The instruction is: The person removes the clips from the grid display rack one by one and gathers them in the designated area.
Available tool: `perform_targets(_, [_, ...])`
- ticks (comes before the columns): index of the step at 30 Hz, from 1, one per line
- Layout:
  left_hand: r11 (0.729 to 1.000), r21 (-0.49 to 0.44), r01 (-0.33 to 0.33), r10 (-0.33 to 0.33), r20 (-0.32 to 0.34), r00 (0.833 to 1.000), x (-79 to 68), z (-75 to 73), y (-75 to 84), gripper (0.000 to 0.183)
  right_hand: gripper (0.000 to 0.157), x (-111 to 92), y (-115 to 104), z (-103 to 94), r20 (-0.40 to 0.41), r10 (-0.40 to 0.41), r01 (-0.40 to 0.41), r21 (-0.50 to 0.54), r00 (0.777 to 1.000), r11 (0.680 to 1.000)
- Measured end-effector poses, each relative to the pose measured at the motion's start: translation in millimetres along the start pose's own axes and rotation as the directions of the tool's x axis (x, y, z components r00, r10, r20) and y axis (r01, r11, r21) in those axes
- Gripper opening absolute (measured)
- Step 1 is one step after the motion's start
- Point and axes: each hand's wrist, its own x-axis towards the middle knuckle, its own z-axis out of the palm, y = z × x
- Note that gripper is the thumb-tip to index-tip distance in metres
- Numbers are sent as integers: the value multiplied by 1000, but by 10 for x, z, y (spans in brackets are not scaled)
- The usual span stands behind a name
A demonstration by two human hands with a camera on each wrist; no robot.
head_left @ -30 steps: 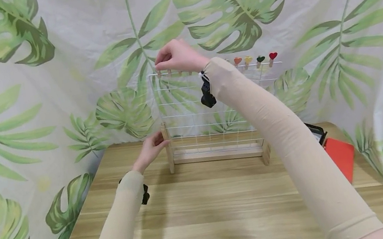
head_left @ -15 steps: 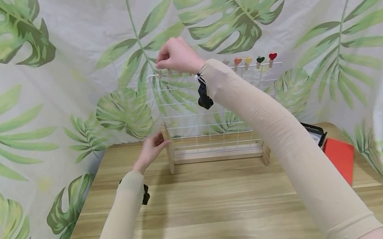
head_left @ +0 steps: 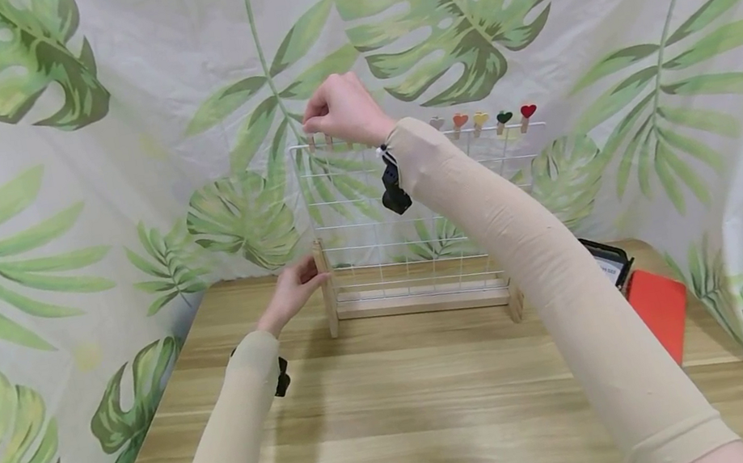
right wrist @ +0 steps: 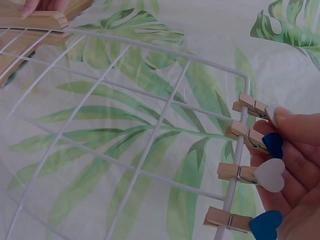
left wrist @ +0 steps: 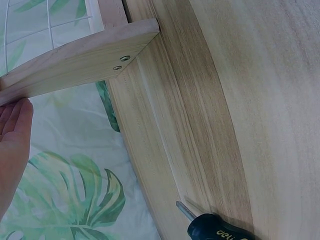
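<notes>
A white wire grid (right wrist: 215, 65) stands upright in a wooden stand (head_left: 424, 303). My right hand (head_left: 347, 108) is raised to the grid's top left corner. There its thumb and fingers pinch a small wooden clothespin (right wrist: 254, 106) with a pale heart, whose jaws sit on the top wire. Beside it are clothespins with a blue heart (right wrist: 272, 145), a white heart (right wrist: 270, 175) and another blue heart (right wrist: 266, 225). Low on the left, my left hand (head_left: 292, 287) grips the stand's left post (head_left: 327, 288), thumb in front and fingers along the outer side.
Clothespins with orange (head_left: 460, 121), yellow (head_left: 481, 119), dark green (head_left: 504, 117) and red (head_left: 528, 111) hearts line the wire's right end. A red flat object (head_left: 660, 306) and a black case (head_left: 608, 261) lie at right. A screwdriver (left wrist: 215, 226) shows in the left wrist view.
The right wrist and forearm have shifted slightly left, while the fingers stay at the corner clothespin. The left hand keeps its place on the post.
</notes>
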Motion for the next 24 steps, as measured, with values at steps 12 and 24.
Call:
perform_targets(12, [1000,-14,-4,4,1,1000,15,27,25,50,20,7,-67,-131,-39,33,-33,15,999,999])
perform_targets(24, [1000,-2,10,-10,0,1000,2,-4,3,53,23,-184,-79,-249,-39,11,-9,55,999,998])
